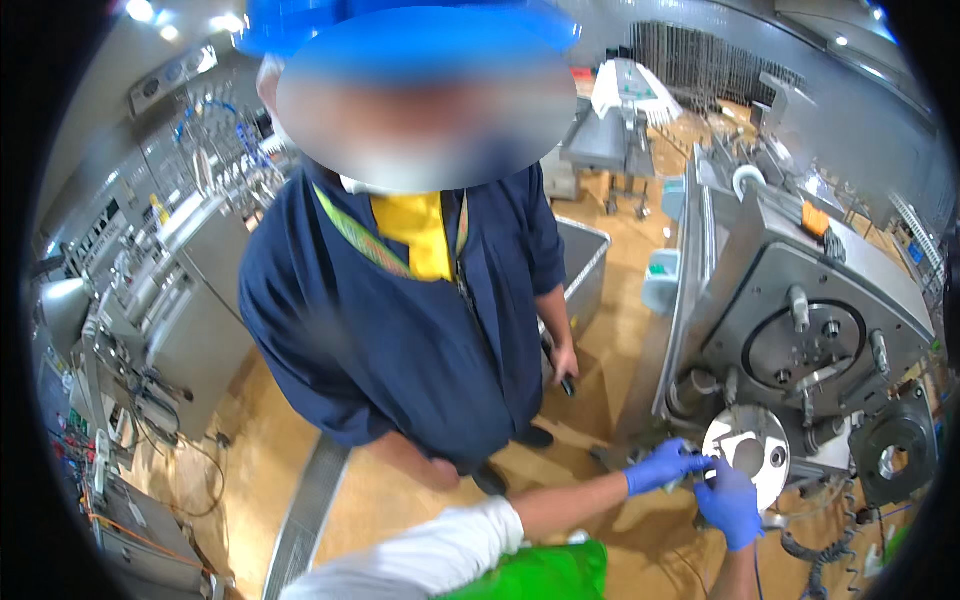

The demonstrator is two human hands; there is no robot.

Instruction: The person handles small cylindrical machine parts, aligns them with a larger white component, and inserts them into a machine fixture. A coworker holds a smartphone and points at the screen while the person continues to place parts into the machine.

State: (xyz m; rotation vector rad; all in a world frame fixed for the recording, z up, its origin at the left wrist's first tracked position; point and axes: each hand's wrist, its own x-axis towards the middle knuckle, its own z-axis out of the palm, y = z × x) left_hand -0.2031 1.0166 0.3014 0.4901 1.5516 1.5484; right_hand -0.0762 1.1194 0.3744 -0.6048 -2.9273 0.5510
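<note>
My left hand [664,468], in a blue glove, reaches in from the left with its fingers drawn together at the left edge of a round metal disc [768,444]. Something small and dark shows at those fingertips; its kind is not clear. The disc is shiny, with cutouts and a dark round hole on its right side. My right hand [731,505], also blue-gloved, is closed on the near part of the disc, its fingertips partly hidden. The two hands nearly touch.
Just beyond the disc stands a steel machine [728,330] with a round faceplate and knobs. A dark square flange [893,447] is at its right. Across from me stands a person in a navy jacket [400,340] and blue helmet. Behind them is a grey bin [590,285].
</note>
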